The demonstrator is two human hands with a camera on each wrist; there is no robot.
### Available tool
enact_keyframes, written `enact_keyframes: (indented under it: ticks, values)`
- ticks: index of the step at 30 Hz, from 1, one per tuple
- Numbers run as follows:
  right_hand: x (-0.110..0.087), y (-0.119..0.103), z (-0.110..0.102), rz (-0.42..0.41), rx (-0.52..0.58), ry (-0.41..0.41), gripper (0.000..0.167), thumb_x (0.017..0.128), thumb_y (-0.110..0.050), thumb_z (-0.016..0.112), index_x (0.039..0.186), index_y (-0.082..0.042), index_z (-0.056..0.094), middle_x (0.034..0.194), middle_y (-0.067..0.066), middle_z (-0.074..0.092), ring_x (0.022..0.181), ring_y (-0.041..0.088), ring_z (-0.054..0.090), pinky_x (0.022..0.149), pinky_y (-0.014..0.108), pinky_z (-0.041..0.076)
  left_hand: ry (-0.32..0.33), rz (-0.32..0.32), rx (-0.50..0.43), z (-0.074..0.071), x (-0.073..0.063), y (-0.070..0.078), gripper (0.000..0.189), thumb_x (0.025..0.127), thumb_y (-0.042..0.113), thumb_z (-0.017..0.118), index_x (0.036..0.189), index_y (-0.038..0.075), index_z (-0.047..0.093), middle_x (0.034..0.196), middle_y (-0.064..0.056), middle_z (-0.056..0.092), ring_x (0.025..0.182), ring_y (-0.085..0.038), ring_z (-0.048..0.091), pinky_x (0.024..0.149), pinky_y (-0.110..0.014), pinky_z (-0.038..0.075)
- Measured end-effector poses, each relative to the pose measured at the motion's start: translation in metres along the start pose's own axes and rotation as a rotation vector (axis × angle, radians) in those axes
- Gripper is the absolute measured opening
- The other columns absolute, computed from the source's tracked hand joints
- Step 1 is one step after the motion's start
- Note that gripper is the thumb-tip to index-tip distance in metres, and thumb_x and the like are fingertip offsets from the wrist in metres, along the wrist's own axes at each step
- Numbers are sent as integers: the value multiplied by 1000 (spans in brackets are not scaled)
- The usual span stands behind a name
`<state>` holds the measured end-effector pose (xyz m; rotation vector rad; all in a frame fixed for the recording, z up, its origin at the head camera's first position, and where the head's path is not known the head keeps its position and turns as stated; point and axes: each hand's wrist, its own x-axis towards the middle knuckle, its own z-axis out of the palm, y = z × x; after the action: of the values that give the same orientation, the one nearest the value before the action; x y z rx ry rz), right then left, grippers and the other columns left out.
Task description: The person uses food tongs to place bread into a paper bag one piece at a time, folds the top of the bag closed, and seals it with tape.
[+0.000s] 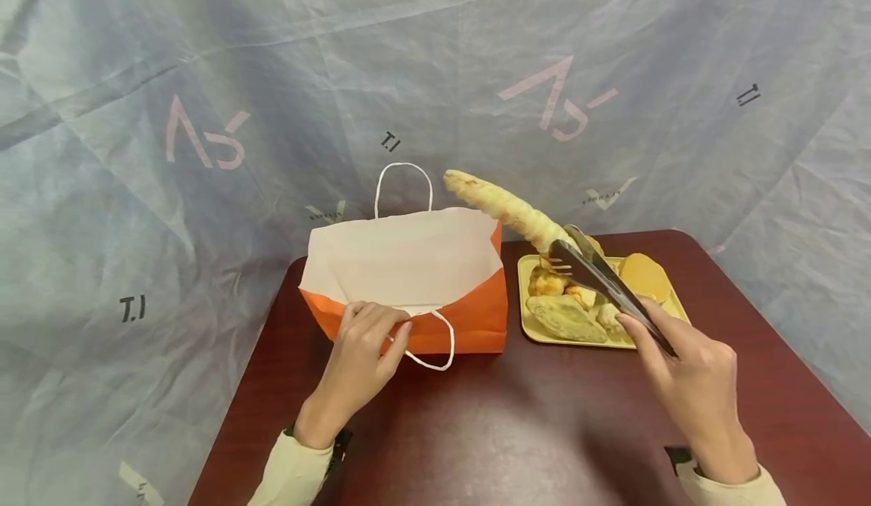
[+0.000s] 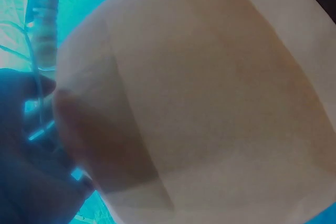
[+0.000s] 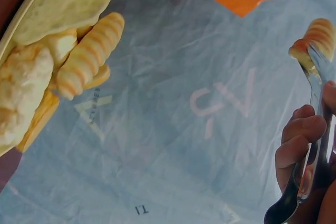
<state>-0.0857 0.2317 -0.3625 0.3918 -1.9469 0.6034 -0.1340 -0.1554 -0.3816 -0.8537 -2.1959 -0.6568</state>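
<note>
A paper bag [image 1: 469, 317], orange outside and white inside, stands with its mouth spread wide. My left hand [image 1: 367, 343] pinches the front rim beside the drooping white cord handle [image 1: 451, 339]. The left wrist view shows the bag's pale inner wall [image 2: 210, 87] filling most of the frame. In my right hand [image 1: 704, 374] I hold metal tongs [image 1: 615, 288], fork-shaped on one side. Their tips clamp one end of a long twisted bread [image 1: 500, 203], which slants up and left, its far end raised near the bag's back right corner.
Right of the bag, a yellow tray [image 1: 522, 298] carries several breads, including a flat oval one [image 1: 565, 318] and a rounded yellow one [image 1: 644, 277]. The dark red table [image 1: 476, 430] ends at a grey cloth backdrop [image 1: 306, 97]. The rear cord handle [image 1: 404, 164] stands upright.
</note>
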Motion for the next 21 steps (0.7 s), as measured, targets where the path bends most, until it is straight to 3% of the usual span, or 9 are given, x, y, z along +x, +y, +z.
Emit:
enact_keyframes:
  ticks: [10, 16, 21]
  values:
    - [3, 1, 14, -16, 13, -42, 51, 95, -53, 59, 102, -5, 76, 70, 4, 68, 48, 1, 38, 42, 21, 25, -16, 1, 10, -1, 0, 4, 8, 95, 16, 63, 94, 11, 70, 87, 2, 67, 81, -16, 60, 87, -40, 38]
    - [9, -2, 20, -49, 10, -63, 44, 96, -46, 63, 108, -6, 76, 79, 8, 73, 49, 10, 50, 43, 25, 34, -23, 13, 13, 1, 0, 7, 8, 94, 16, 63, 95, 11, 70, 86, 2, 68, 81, -15, 60, 87, -40, 38]
    - [15, -7, 23, -68, 0, -87, 45, 96, -48, 61, 108, -7, 76, 78, 9, 73, 47, 13, 52, 43, 28, 36, -31, 24, 12, 3, 1, 10, 8, 94, 17, 63, 95, 12, 69, 86, 3, 68, 81, -15, 60, 86, -40, 38]
